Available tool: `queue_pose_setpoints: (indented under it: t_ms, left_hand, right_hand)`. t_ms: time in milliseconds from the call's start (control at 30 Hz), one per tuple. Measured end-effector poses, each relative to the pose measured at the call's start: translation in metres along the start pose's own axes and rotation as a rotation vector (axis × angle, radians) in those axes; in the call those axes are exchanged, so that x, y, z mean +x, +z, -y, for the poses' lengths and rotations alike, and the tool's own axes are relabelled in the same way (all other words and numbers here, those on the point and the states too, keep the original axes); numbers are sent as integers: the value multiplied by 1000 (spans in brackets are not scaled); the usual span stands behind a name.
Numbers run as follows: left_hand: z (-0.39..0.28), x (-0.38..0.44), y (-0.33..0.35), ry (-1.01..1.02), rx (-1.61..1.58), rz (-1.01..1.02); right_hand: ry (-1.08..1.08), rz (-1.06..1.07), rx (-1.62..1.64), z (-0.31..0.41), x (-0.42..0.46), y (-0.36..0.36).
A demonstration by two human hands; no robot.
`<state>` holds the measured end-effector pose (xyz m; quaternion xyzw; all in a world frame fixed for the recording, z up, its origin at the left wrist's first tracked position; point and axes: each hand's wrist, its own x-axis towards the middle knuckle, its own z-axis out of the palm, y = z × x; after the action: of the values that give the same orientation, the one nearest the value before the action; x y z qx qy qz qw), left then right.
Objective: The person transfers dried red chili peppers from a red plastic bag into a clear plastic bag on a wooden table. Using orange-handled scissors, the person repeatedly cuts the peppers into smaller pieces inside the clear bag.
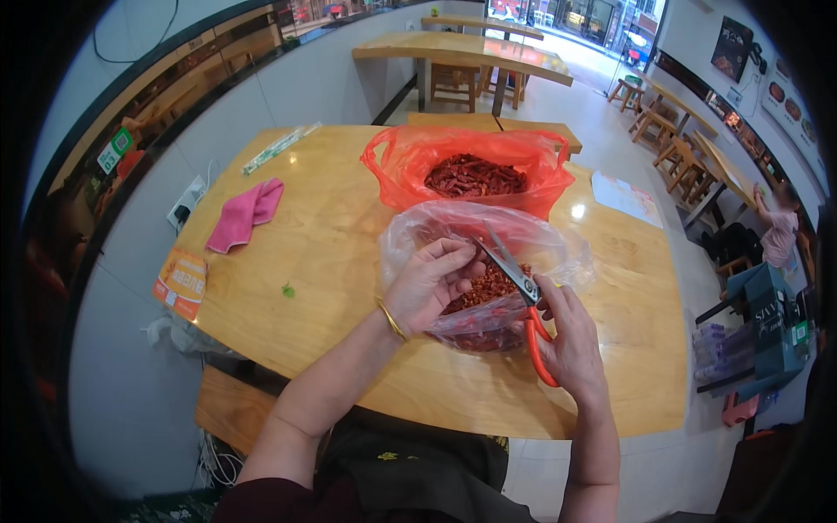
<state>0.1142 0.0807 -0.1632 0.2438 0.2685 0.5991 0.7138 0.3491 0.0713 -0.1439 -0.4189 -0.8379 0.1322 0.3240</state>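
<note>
My left hand (435,278) is over a clear plastic bag (409,238), thumb and forefinger pinched together. A small dark piece, apparently a dried chili, barely shows at those fingertips. In my right hand (572,340) are scissors (537,337) with red handles, their blades parted and reaching to the left fingertips. Cut red chili pieces (487,291) lie inside the clear bag under both hands. Directly behind it stands an opened red plastic bag (399,176), with whole dried red chilies (476,175) heaped in it.
On the wooden table (327,261) lie a pink cloth (245,214), a wrapped packet (280,149), a green leaf scrap (288,289), an orange printed card (181,282) and a paper sheet (626,197). A wall runs along the left. One person (778,222) sits at the right.
</note>
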Motion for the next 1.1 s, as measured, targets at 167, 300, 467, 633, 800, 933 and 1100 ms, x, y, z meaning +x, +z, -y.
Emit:
queue_pose_setpoints:
  t_ms: [167,300,467,633,800,933,1100]
  left_hand:
    - [14,1,-6,32,65,105]
    - [16,-3,7,63,124,98]
    - [21,0,3,201,454,103]
    - [17,-2,4,101,496,69]
    - [17,-1,3,26,527,45]
    - [15,0,1,-51,560,27]
    - [17,2,-2,10,428,-3]
  right_hand:
    - [-5,30,15,2,0,1]
    - [6,47,8,2,0,1]
    - [7,62,-17,2,-1,1]
    - [122,198,23,12,-1,-5]
    - [114,252,-45,13,-4,-7]
    - [110,282,-84,9,-5,-3]
    - [117,219,-79,3,-3,-5]
